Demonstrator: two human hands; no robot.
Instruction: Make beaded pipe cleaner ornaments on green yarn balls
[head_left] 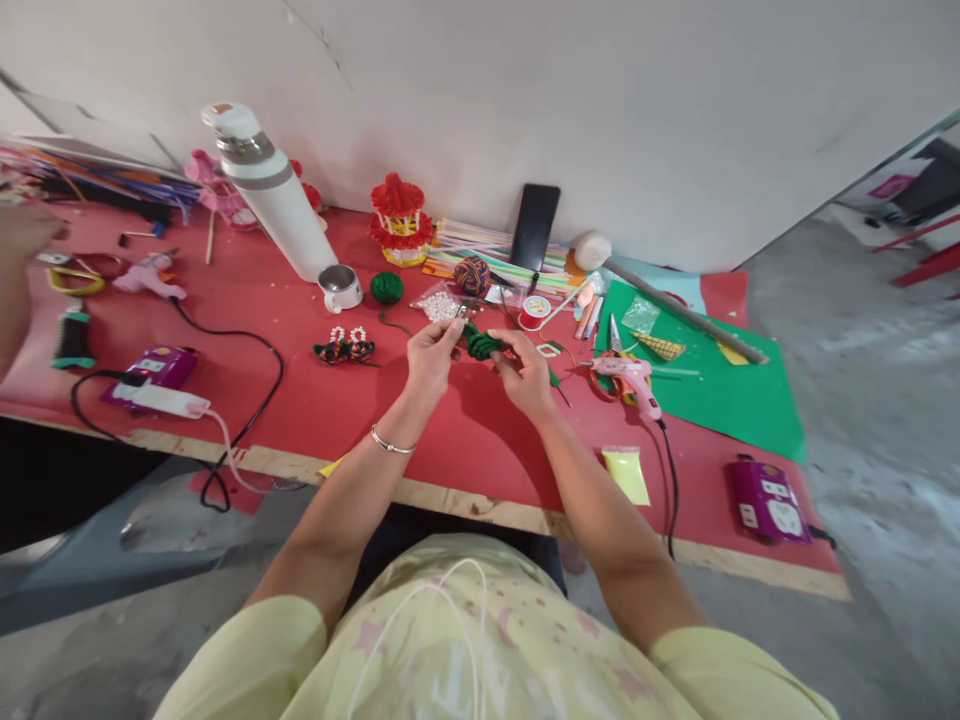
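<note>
My left hand (433, 358) pinches one end of a small dark green yarn piece (481, 343), knotted or crocheted. At its other end, the fingers of my right hand (528, 370) are closed on the same piece. A slim tool with a green handle (553, 379) shows just beyond my right hand; whether it is held or lies on the table, I cannot tell. Behind the hands lie a bag of white beads (439, 302), a multicoloured yarn ball (472, 275) and a spool of thread (534, 312). Left of them is a green yarn ball (386, 289).
On the red tabletop (450, 450), a beaded yarn piece (344, 347), a metal cup (340, 288) and a tall white flask (274, 195) stand left. At right are a pink glue gun (634, 382), scissors (615, 335) and a purple power socket (769, 500). Another person's arm (19, 270) enters far left.
</note>
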